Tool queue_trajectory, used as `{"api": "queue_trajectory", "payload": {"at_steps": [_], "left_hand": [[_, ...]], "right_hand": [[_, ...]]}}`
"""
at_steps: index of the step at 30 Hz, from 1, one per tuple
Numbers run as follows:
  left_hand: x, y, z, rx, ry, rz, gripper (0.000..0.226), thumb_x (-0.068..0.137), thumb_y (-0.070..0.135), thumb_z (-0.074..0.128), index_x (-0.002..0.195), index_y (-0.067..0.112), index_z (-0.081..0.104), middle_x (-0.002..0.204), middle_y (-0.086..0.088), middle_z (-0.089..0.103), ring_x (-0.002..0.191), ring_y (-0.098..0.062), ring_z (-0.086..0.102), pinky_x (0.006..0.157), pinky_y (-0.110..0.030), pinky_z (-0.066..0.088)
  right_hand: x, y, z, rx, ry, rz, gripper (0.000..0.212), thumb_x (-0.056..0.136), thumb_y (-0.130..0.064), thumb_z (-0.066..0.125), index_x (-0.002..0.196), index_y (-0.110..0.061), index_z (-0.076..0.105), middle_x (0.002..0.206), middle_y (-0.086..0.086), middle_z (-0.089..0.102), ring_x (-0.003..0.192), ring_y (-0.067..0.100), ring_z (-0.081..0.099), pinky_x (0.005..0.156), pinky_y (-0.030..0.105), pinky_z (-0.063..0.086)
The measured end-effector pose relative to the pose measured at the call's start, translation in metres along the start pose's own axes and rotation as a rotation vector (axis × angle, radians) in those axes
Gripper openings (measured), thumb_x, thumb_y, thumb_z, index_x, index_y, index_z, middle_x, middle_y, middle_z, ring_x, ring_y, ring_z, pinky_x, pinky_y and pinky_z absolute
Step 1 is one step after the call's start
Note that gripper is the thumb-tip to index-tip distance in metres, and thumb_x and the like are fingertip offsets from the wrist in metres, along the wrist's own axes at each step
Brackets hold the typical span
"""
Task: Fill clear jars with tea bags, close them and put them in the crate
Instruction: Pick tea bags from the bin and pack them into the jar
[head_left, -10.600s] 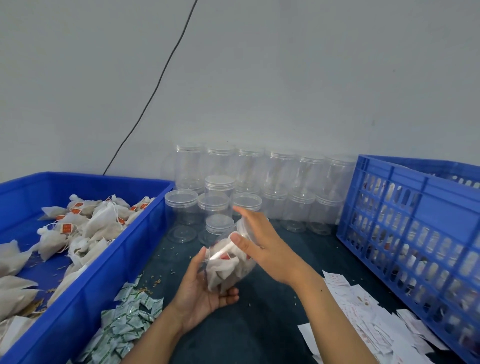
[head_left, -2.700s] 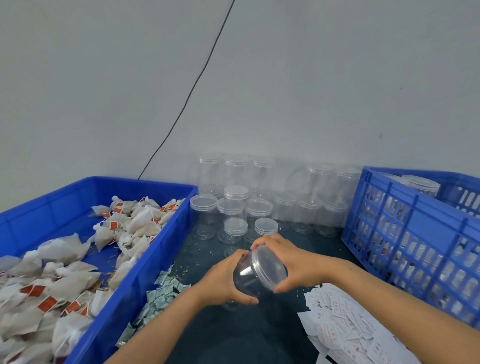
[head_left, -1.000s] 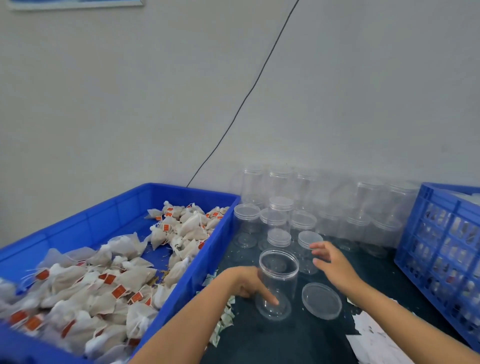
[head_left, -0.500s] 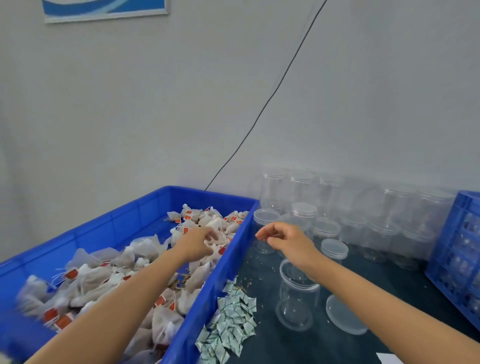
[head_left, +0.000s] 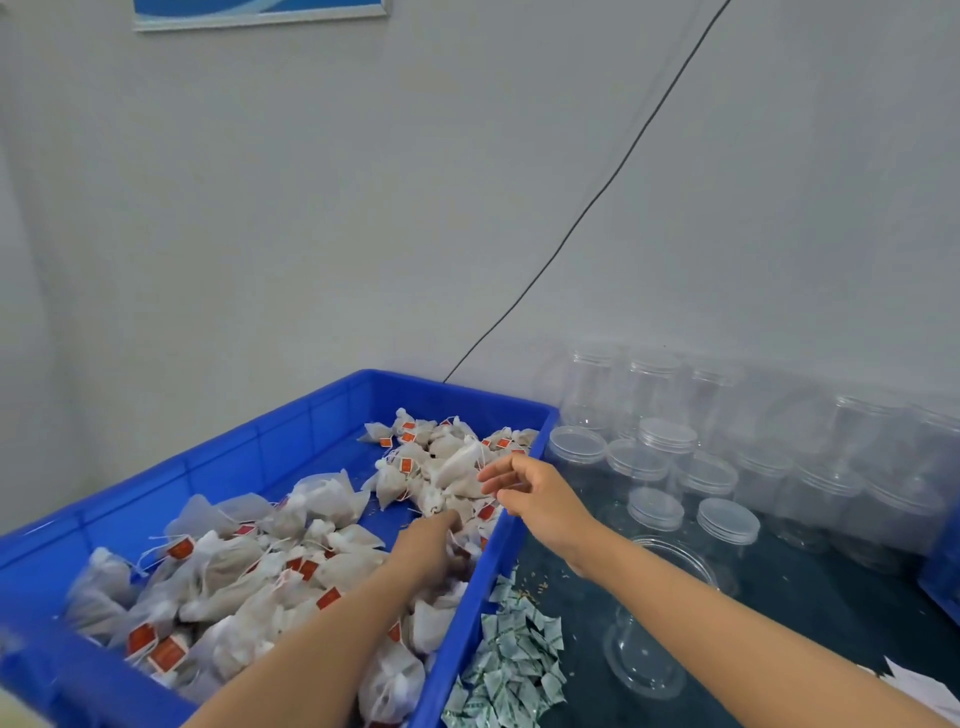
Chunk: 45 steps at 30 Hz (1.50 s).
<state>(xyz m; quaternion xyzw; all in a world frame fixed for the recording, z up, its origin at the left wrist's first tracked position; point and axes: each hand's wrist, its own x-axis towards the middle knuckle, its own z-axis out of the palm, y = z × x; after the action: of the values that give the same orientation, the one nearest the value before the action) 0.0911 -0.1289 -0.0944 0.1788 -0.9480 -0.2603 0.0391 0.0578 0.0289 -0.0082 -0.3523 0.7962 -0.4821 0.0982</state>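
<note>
A blue bin (head_left: 291, 436) on the left holds a heap of white tea bags (head_left: 260, 561) with orange tags. My left hand (head_left: 431, 535) reaches down into the bags near the bin's right wall, fingers among them; whether it holds one is hidden. My right hand (head_left: 535, 493) hovers over the bin's right rim, fingers loosely spread, holding nothing. An open clear jar (head_left: 649, 644) stands on the dark table under my right forearm, partly hidden by it.
Several clear jars with lids (head_left: 670, 457) stand in rows against the wall at the right. A pile of small green-white sachets (head_left: 509, 660) lies beside the bin. White paper slips (head_left: 914, 680) show at the lower right. The blue crate's edge (head_left: 943, 582) is at the far right.
The view has swung left. My left hand has pushed deeper into the tea bags, and my right hand has moved left from above the jar to over the bin's rim.
</note>
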Motion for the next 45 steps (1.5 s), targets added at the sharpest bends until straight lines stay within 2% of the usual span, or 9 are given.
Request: {"api": "queue_trajectory", "payload": {"at_steps": [5, 13, 16, 20, 24, 29, 33, 40, 45], "left_hand": [[0.007, -0.006, -0.019, -0.184, 0.061, -0.014, 0.03, 0.084, 0.017, 0.069, 0.109, 0.02, 0.053, 0.114, -0.002, 0.058, 0.101, -0.02, 0.055, 0.081, -0.031, 0.044], [0.008, -0.012, -0.037, -0.36, 0.07, -0.021, 0.023, 0.082, 0.017, 0.076, 0.081, 0.024, 0.053, 0.11, 0.003, 0.058, 0.091, -0.013, 0.053, 0.06, -0.016, 0.039], [0.008, -0.01, -0.044, -0.414, 0.073, -0.02, 0.018, 0.081, 0.014, 0.076, 0.09, 0.016, 0.06, 0.111, 0.002, 0.057, 0.089, -0.012, 0.058, 0.057, -0.014, 0.045], [0.006, -0.007, -0.054, -0.479, 0.074, -0.052, 0.008, 0.089, 0.004, 0.061, 0.096, 0.009, 0.061, 0.097, -0.006, 0.063, 0.085, -0.018, 0.063, 0.066, -0.024, 0.052], [-0.002, -0.001, -0.066, -0.626, -0.006, -0.065, 0.013, 0.086, -0.006, 0.055, 0.088, 0.003, 0.064, 0.08, -0.014, 0.065, 0.071, -0.019, 0.063, 0.06, -0.024, 0.05], [-0.01, 0.002, -0.073, -0.843, -0.173, -0.028, 0.028, 0.08, -0.018, 0.052, 0.107, -0.017, 0.06, 0.108, -0.032, 0.062, 0.104, -0.042, 0.061, 0.098, -0.05, 0.048], [-0.005, -0.004, -0.078, -0.954, -0.219, -0.08, 0.046, 0.078, -0.022, 0.052, 0.122, -0.006, 0.05, 0.12, -0.022, 0.056, 0.108, -0.031, 0.057, 0.101, -0.044, 0.049], [-0.009, -0.004, -0.075, -0.649, 0.115, -0.088, 0.049, 0.076, 0.003, 0.079, 0.114, 0.015, 0.05, 0.103, -0.01, 0.065, 0.088, -0.024, 0.07, 0.072, -0.033, 0.061], [-0.013, -0.007, -0.079, -0.574, 0.039, 0.105, 0.076, 0.069, 0.007, 0.085, 0.132, 0.024, 0.046, 0.114, 0.003, 0.057, 0.1, -0.013, 0.063, 0.085, -0.028, 0.056]], "right_hand": [[0.008, 0.001, 0.007, -0.004, 0.023, -0.01, 0.03, 0.094, 0.005, 0.046, 0.098, -0.021, 0.061, 0.095, -0.007, 0.064, 0.087, 0.002, 0.058, 0.061, 0.003, 0.044], [0.027, 0.004, 0.015, -0.034, 0.028, 0.045, 0.025, 0.094, 0.002, 0.046, 0.103, -0.02, 0.056, 0.104, 0.0, 0.061, 0.088, 0.006, 0.056, 0.064, 0.009, 0.044], [0.036, 0.002, 0.029, -0.063, -0.051, 0.075, 0.027, 0.097, -0.013, 0.052, 0.124, -0.016, 0.048, 0.116, 0.004, 0.054, 0.088, 0.006, 0.054, 0.057, 0.007, 0.044], [0.049, 0.001, 0.05, -0.066, -0.155, 0.077, 0.059, 0.095, -0.041, 0.054, 0.142, -0.013, 0.032, 0.135, 0.01, 0.046, 0.112, 0.02, 0.054, 0.081, 0.021, 0.049], [0.057, -0.001, 0.065, 0.074, -0.222, 0.124, 0.061, 0.093, -0.05, 0.053, 0.136, -0.01, 0.035, 0.108, 0.005, 0.057, 0.084, 0.012, 0.058, 0.066, 0.021, 0.048], [0.065, 0.004, 0.066, 0.18, -0.226, 0.247, 0.053, 0.092, -0.045, 0.058, 0.132, -0.016, 0.039, 0.119, 0.009, 0.057, 0.103, 0.023, 0.062, 0.08, 0.034, 0.057], [0.067, 0.008, 0.061, 0.196, -0.17, 0.228, 0.021, 0.091, -0.024, 0.06, 0.106, -0.022, 0.046, 0.092, 0.002, 0.058, 0.079, 0.012, 0.059, 0.057, 0.019, 0.051], [0.065, 0.015, 0.064, 0.233, -0.059, 0.131, 0.024, 0.089, -0.035, 0.064, 0.103, -0.025, 0.047, 0.094, -0.004, 0.059, 0.079, 0.008, 0.061, 0.053, 0.013, 0.048], [0.061, 0.016, 0.067, 0.277, -0.014, 0.104, 0.049, 0.086, -0.029, 0.07, 0.124, -0.02, 0.041, 0.102, 0.003, 0.062, 0.076, 0.012, 0.066, 0.051, 0.02, 0.052]]}}
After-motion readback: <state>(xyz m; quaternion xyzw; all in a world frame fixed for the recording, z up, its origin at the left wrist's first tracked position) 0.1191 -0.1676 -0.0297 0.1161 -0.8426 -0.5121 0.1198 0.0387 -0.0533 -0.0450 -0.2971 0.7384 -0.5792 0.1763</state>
